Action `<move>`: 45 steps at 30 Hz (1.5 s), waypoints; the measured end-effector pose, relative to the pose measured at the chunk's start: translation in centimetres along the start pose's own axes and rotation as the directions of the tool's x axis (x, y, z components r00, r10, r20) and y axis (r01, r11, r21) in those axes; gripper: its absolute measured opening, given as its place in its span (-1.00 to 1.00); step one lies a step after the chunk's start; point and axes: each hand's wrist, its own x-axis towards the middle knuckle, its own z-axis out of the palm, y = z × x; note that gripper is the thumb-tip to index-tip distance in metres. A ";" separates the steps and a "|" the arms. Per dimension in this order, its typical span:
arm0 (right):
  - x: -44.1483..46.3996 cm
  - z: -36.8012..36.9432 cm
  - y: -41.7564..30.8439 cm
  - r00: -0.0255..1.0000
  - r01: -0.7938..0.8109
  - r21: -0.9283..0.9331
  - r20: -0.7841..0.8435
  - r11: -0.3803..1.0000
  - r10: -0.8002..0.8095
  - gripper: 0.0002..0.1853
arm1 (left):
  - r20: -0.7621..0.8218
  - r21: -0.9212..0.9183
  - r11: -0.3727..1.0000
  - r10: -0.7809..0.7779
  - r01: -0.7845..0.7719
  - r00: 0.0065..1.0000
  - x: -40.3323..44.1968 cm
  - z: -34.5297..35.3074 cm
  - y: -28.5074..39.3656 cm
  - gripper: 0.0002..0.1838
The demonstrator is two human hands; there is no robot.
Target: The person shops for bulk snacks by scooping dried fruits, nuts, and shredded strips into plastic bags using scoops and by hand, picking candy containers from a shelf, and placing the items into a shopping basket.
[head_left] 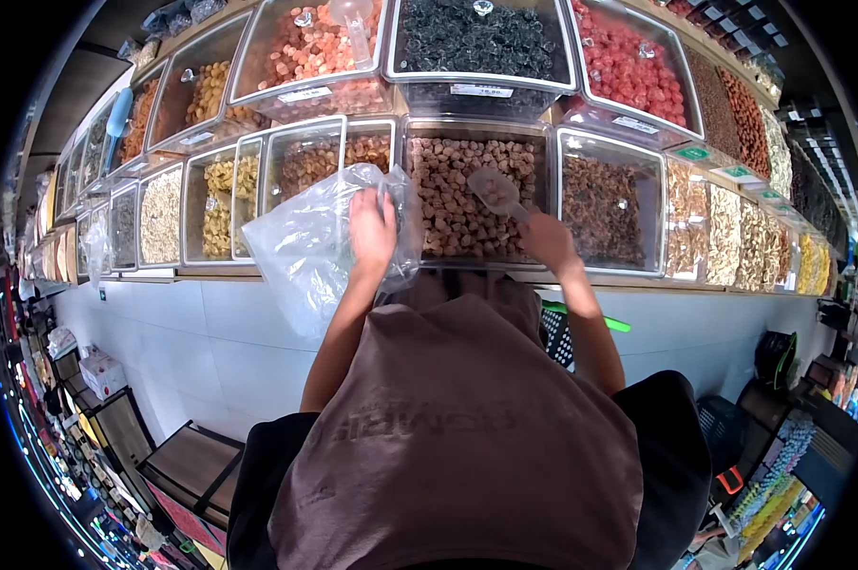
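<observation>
My right hand (549,241) is closed round the handle of a clear plastic scoop (495,191). The scoop's bowl rests on or just over small brown dried fruits (457,218) in an uncovered bin in the front row; a few pieces seem to lie in the bowl. A clear plastic bag (301,242) hangs from my left hand (372,228), whose fingers are closed on its upper edge. The bag lies across the bins left of the brown dried fruits and drapes down over the shelf front. Its mouth is partly hidden by my fingers.
Lidded bins of orange fruit (305,52), dark pieces (476,40) and red fruit (629,66) stand in the back row. A bin of dark brown pieces (605,204) sits to the right. Behind me on the floor is a brown-topped stand (191,465).
</observation>
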 end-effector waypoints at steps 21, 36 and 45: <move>4.9 4.7 -1.0 0.980 0.167 -0.096 0.129 0.981 -0.154 -0.63 | -0.049 0.244 0.965 0.112 -0.097 0.993 4.7 5.2 -2.1 -0.83; 12.4 12.5 -1.7 0.992 -0.008 0.280 0.124 0.960 -0.028 -0.59 | -0.015 0.237 0.960 0.157 -0.149 0.987 5.3 4.6 -1.2 -0.85; 11.3 13.6 0.1 0.985 0.163 0.301 -0.003 0.940 -0.170 -0.66 | -0.126 0.187 0.964 0.215 -0.190 0.968 3.0 4.1 -0.9 -0.84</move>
